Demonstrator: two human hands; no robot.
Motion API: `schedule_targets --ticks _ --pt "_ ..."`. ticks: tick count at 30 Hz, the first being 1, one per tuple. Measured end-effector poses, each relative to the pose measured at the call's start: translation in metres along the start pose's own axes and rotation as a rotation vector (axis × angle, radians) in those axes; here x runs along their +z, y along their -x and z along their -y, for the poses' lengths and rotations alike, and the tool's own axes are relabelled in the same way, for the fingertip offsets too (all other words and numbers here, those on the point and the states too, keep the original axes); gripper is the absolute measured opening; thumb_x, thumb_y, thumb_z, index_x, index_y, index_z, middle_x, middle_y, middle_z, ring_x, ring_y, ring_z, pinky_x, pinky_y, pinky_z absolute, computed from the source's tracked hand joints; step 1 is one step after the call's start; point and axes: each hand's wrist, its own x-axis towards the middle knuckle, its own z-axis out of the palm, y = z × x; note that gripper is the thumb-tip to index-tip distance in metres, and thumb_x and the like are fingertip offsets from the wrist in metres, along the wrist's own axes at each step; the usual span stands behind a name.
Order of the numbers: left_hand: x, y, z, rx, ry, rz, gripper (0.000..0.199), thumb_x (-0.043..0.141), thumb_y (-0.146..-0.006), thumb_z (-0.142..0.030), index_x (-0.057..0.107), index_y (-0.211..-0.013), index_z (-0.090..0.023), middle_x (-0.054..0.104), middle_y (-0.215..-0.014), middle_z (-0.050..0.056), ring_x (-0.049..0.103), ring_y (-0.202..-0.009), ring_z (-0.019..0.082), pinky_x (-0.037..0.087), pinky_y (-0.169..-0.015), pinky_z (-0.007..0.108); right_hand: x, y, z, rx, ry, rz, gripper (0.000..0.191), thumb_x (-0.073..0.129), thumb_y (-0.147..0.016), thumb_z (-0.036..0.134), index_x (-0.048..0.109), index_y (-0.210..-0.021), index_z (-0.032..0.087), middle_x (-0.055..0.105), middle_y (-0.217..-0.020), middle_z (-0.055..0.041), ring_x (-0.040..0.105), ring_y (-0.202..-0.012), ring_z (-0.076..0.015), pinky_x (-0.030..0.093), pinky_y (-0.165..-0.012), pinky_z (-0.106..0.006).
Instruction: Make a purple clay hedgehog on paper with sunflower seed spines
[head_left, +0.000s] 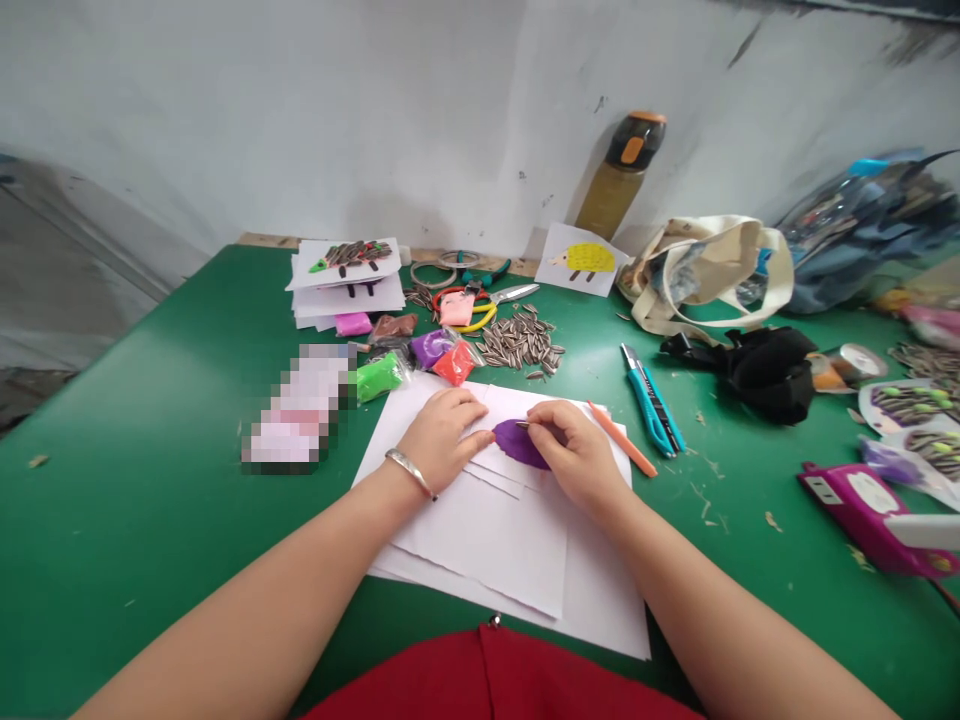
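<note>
1. The purple patch [520, 452] is on the paper [480, 550], just right of and below the middle of the frame, between the two hands. Right fingers partly cover it.
2. The seed [522, 425] sits at the patch's upper edge, pinched between the right hand's [576, 447] thumb and finger. Small and smooth, so I'd guess a sloppy pinch could let it slip or twist.
3. Looks like soft clay to me, so pushing the seed in too hard might dent the patch or spoil its edge.
4. The left hand [446, 435] isn't clamped on anything, imo: fingers bent over the paper, thumb apart from them with its tip right at the patch's left edge. Can't tell if it's actually touching, but a careless nudge there could smudge it.
5. The sheets are loose and overlapping, so forearm drag could slide the stack and throw off the aim.
6. The orange stick [622, 438] is just right of the right hand; a wide elbow or wrist swing might knock it.
7. Seed pile [523, 342] is above the hands, upper middle. Reaching over there could scatter some, I reckon.
</note>
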Motion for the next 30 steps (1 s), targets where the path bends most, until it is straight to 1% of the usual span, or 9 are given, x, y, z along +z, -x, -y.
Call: schedule_targets --ticks 3,6,11,15,19,24,30 --pt "0.0031 0.0011 -0.0003 -0.017 -0.021 0.008 0.025 0.066 -0.087 -0.03 0.069 -0.105 -0.012 0.064 -0.104 0.011 0.059 -0.1 0.025 0.048 -0.094 0.041 -0.0003 -0.0006 0.0004 0.0 -0.005 0.01 0.01 0.052 -0.087 0.019 0.061 -0.084 0.023 0.066 -0.088 -0.0023 0.06 -0.085 -0.0191 0.046 -0.076 -0.033" --pt "0.0031 0.0018 -0.0007 -0.025 -0.022 0.008 0.024 0.065 -0.088 -0.029 0.069 -0.106 -0.013 0.063 -0.105 0.011 0.058 -0.101 0.025 0.048 -0.095 0.041 -0.0005 -0.001 0.0004 -0.005 -0.021 0.027 0.01 0.051 -0.086 0.018 0.06 -0.083 0.023 0.065 -0.089 -0.0028 0.059 -0.086 -0.0194 0.046 -0.079 -0.034" --pt "0.0013 0.0013 -0.0006 -0.011 -0.028 0.01 0.026 0.057 -0.093 -0.035 0.069 -0.105 -0.016 0.063 -0.102 0.009 0.059 -0.097 0.024 0.049 -0.091 0.041 0.0008 -0.0019 -0.0004 -0.016 -0.016 0.034 0.01 0.051 -0.086 0.018 0.059 -0.082 0.023 0.065 -0.09 -0.0027 0.059 -0.087 -0.0196 0.046 -0.08 -0.034" --pt "0.0024 0.0006 -0.0035 -0.037 -0.091 0.009 0.026 0.063 -0.088 -0.03 0.068 -0.109 -0.015 0.063 -0.104 0.01 0.058 -0.099 0.026 0.049 -0.092 0.042 0.0027 -0.0031 -0.002 -0.025 -0.023 0.033 0.011 0.05 -0.086 0.017 0.059 -0.083 0.023 0.064 -0.088 -0.0021 0.059 -0.086 -0.0192 0.046 -0.078 -0.033" --pt "0.002 0.0004 -0.0061 -0.072 -0.087 0.024 0.025 0.065 -0.086 -0.026 0.069 -0.108 -0.016 0.063 -0.105 0.009 0.058 -0.099 0.025 0.048 -0.093 0.043 0.0032 -0.0028 -0.0026 -0.028 -0.027 0.028 0.01 0.05 -0.086 0.018 0.059 -0.083 0.023 0.064 -0.086 -0.0018 0.058 -0.084 -0.0189 0.046 -0.077 -0.033" --pt "0.0012 0.0006 -0.0047 -0.05 -0.051 0.026 0.026 0.055 -0.093 -0.03 0.068 -0.11 -0.016 0.064 -0.107 0.01 0.058 -0.101 0.024 0.048 -0.095 0.043 0.0025 -0.0024 -0.0008 -0.023 -0.016 0.034 0.011 0.05 -0.086 0.018 0.059 -0.082 0.023 0.065 -0.088 -0.0024 0.059 -0.086 -0.0195 0.046 -0.079 -0.034" --pt "0.0012 -0.0006 -0.0072 -0.054 -0.106 0.025 0.026 0.061 -0.088 -0.029 0.068 -0.11 -0.017 0.064 -0.105 0.01 0.058 -0.099 0.025 0.048 -0.092 0.043 0.0007 -0.0018 0.0002 -0.028 0.0 0.037 0.011 0.049 -0.087 0.019 0.058 -0.082 0.023 0.065 -0.087 -0.0025 0.059 -0.084 -0.0195 0.047 -0.076 -0.034"
